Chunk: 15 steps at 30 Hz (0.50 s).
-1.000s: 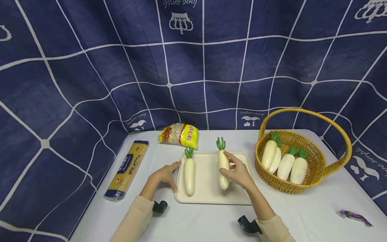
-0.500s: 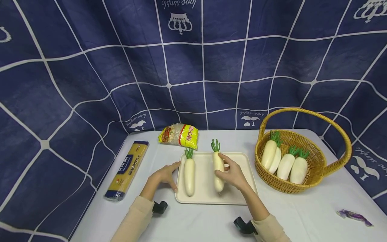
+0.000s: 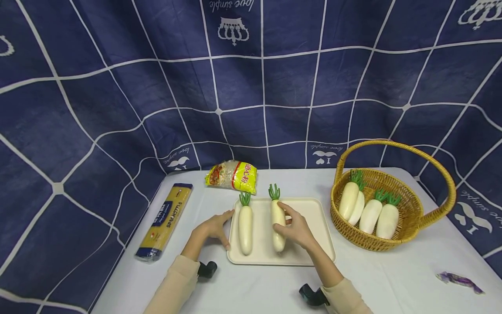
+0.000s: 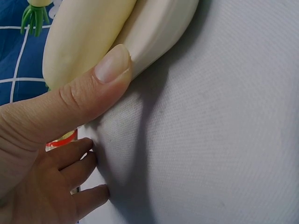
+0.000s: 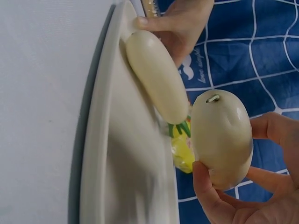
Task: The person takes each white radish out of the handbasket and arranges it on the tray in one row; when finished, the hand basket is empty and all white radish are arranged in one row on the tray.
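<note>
My right hand (image 3: 297, 226) pinches a white radish (image 3: 277, 218) with green leaves over the middle of a cream tray (image 3: 310, 257). In the right wrist view its thumb and fingers hold the radish (image 5: 223, 133) from the sides, tail toward the camera. A second radish (image 3: 245, 229) lies lengthwise along the tray's left side. My left hand (image 3: 213, 227) rests at the tray's left edge, fingers spread. Its thumb (image 4: 112, 65) lies against the tray rim (image 4: 163, 39) in the left wrist view, the other fingers loosely bent below.
At the right, a wicker basket (image 3: 341, 226) with a tall handle holds several radishes (image 3: 370, 216). A yellow food packet (image 3: 232, 175) lies behind the tray. A spaghetti pack (image 3: 164, 221) lies at the left, and a purple wrapped candy (image 3: 459, 281) at the front right.
My right hand has carried the radish leftward and slightly toward me over the tray, closer to the lying radish. My left hand has stayed at the tray's edge.
</note>
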Tool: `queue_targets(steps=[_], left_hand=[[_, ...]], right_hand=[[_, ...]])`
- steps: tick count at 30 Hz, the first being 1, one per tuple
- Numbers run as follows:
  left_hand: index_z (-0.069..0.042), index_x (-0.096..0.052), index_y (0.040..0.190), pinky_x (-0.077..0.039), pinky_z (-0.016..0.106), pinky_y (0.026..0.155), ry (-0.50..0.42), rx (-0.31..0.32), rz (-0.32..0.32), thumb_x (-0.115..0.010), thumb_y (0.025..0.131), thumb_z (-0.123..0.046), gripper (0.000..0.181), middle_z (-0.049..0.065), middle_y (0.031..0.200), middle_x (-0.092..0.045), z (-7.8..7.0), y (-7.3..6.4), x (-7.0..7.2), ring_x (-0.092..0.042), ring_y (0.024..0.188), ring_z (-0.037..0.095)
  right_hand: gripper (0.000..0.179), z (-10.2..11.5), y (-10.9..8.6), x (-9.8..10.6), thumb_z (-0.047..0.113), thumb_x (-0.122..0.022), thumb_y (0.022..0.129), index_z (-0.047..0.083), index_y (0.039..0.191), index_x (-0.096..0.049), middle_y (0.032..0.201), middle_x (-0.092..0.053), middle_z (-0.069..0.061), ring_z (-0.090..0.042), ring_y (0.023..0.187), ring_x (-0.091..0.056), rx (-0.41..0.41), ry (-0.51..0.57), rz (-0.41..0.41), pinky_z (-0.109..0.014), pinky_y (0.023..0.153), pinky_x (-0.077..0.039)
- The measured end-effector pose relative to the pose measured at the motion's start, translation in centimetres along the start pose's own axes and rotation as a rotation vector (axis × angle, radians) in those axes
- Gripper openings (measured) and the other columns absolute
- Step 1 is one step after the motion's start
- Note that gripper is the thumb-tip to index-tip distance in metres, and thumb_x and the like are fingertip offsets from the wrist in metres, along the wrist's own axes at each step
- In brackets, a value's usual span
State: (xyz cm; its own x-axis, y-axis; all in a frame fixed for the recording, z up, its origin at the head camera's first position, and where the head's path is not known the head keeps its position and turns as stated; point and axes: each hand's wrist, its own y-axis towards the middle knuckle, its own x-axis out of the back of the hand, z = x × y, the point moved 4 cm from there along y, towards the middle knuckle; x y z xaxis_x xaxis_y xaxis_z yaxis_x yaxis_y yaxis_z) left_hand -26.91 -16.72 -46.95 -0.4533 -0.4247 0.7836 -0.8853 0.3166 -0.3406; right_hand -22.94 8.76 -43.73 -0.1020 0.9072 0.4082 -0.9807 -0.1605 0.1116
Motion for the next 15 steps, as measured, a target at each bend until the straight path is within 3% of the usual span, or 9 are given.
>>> queue_targets(steps=[15], left_hand=[[-0.003,-0.030,0.146,-0.023,0.048,0.114,-0.004,-0.009,0.000,-0.093,0.043,-0.015,0.121,0.020,0.150,-0.029,0.0,0.1,0.0,-0.026,0.138,0.037]], right_hand=[[0.069,-0.3,0.2,-1.6,0.007,-0.072,0.069,0.001,0.134,-0.049,0.106,-0.060,-0.024,-0.024,0.076,-0.064,0.014,0.001,0.020,-0.030,0.059,-0.056]])
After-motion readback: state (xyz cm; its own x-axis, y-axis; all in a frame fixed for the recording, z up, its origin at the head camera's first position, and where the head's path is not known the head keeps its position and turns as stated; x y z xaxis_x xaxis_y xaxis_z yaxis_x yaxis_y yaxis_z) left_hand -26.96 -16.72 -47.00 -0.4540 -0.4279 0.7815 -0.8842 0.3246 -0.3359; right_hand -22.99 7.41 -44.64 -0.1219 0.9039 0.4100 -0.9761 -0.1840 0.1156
